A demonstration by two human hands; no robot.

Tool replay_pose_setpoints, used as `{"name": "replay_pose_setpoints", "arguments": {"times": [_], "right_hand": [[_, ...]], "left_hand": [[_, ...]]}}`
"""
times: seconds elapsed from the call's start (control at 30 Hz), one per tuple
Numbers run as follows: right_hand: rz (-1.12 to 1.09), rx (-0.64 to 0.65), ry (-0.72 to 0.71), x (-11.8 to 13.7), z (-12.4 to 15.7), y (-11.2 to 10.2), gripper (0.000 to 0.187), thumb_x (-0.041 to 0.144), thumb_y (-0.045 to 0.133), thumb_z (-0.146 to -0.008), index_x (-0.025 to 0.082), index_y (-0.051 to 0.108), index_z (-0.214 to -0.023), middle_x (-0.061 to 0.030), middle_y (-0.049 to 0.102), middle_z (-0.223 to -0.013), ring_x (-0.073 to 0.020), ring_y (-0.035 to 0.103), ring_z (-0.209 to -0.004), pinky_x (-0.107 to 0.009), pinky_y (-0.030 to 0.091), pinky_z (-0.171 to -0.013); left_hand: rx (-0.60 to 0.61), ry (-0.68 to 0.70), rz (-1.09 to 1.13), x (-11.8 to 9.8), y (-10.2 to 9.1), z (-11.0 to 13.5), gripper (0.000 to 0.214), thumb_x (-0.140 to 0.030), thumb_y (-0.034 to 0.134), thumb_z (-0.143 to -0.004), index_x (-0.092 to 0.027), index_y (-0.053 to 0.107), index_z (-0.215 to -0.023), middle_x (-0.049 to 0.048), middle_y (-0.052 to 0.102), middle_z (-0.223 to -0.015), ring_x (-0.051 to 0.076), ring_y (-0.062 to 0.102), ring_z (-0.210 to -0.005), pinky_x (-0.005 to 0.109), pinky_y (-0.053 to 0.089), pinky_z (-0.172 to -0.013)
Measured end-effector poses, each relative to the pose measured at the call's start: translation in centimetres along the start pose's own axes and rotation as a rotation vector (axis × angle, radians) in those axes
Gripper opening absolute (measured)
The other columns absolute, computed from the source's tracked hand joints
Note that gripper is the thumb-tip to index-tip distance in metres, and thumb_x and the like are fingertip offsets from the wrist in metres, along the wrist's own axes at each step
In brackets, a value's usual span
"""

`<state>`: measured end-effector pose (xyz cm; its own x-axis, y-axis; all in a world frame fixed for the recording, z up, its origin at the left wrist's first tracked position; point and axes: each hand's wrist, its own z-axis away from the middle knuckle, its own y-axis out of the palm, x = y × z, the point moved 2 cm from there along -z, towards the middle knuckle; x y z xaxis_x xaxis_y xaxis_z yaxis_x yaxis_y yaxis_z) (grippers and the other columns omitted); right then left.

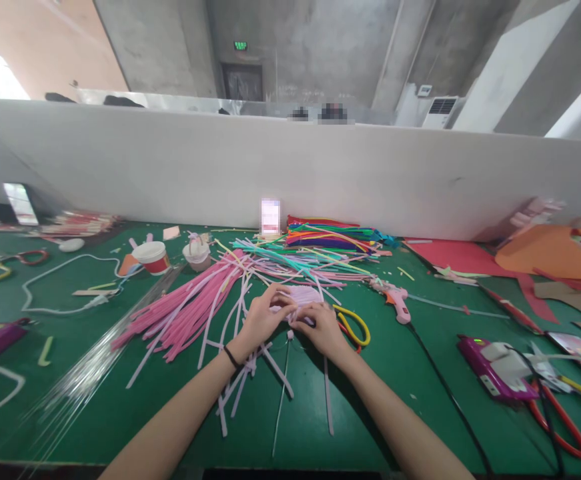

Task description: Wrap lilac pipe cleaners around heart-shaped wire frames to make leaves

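Note:
My left hand (260, 319) and my right hand (321, 328) meet at the middle of the green table (395, 373). Both are closed on a small pale pink bundle of pipe cleaners (301, 297) held between them. A black band sits on my left wrist. Loose pink and white pipe cleaners (190, 310) fan out to the left and below my hands. Yellow-handled scissors (355, 327) lie just right of my right hand.
A pink glue gun (395, 300) lies to the right. Coloured pipe cleaners (330, 239) are stacked by the white partition (290, 173). Two small cups (151, 257) stand at left. Red and orange paper (545, 253), a purple device (495, 367) and red-handled scissors (560, 420) are at right.

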<state>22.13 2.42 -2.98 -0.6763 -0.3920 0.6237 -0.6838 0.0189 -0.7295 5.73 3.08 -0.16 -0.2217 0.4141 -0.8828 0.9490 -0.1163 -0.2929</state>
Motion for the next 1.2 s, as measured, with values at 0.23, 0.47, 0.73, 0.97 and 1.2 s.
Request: {"name": "replay_pose_setpoints", "arguments": {"times": [0.23, 0.47, 0.73, 0.97, 1.2], "right_hand": [[-0.038, -0.017, -0.013, 0.0, 0.0, -0.1, 0.011, 0.032, 0.064, -0.081, 0.025, 0.072, -0.081, -0.0002, 0.072, -0.086, -0.0191, 0.059, -0.088, -0.032, 0.034, -0.083], [-0.071, -0.052, 0.012, 0.4, 0.2, 0.0, 0.013, 0.032, 0.061, -0.084, 0.025, 0.071, -0.086, 0.0, 0.073, -0.089, -0.0197, 0.059, -0.089, -0.031, 0.035, -0.083], [-0.003, -0.067, 0.0, 0.4, 0.4, 0.3, 0.014, 0.031, 0.058, -0.086, 0.024, 0.07, -0.089, -0.0015, 0.071, -0.091, -0.0203, 0.058, -0.09, -0.031, 0.035, -0.081], [0.096, -0.065, -0.124, 2.1, 0.9, -0.1, 0.018, 0.031, 0.053, -0.089, 0.024, 0.069, -0.093, -0.0025, 0.071, -0.096, -0.0205, 0.057, -0.094, -0.032, 0.033, -0.082], [0.091, -0.03, -0.083, 1.8, 0.4, -0.1, 0.036, 0.037, 0.042, -0.094, 0.021, 0.067, -0.074, -0.0018, 0.07, -0.079, -0.0169, 0.057, -0.08, -0.028, 0.033, -0.075]], "left_hand": [[0.22, 0.225, -0.41, 1.0, -1.3, 0.5, 0.025, -0.027, 0.07, -0.074, -0.025, 0.067, -0.098, 0.0039, 0.069, -0.107, 0.024, 0.054, -0.114, 0.041, 0.039, -0.101], [0.212, 0.238, -0.424, 1.3, -1.3, 0.4, 0.009, -0.031, 0.064, -0.08, -0.025, 0.07, -0.084, 0.0031, 0.07, -0.093, 0.021, 0.058, -0.103, 0.036, 0.043, -0.094], [0.261, 0.236, -0.394, 1.5, -1.0, 0.6, 0.007, -0.026, 0.062, -0.081, -0.024, 0.068, -0.085, 0.0034, 0.07, -0.092, 0.021, 0.058, -0.107, 0.037, 0.041, -0.097], [0.191, 0.188, -0.419, 1.7, -1.2, 0.4, 0.004, -0.025, 0.065, -0.078, -0.022, 0.067, -0.076, 0.0045, 0.069, -0.094, 0.021, 0.061, -0.096, 0.034, 0.046, -0.087], [0.18, 0.097, -0.329, 1.0, -1.2, 0.4, 0.022, -0.022, 0.067, -0.073, -0.022, 0.065, -0.095, 0.0032, 0.069, -0.093, 0.02, 0.063, -0.088, 0.032, 0.049, -0.082]]}}
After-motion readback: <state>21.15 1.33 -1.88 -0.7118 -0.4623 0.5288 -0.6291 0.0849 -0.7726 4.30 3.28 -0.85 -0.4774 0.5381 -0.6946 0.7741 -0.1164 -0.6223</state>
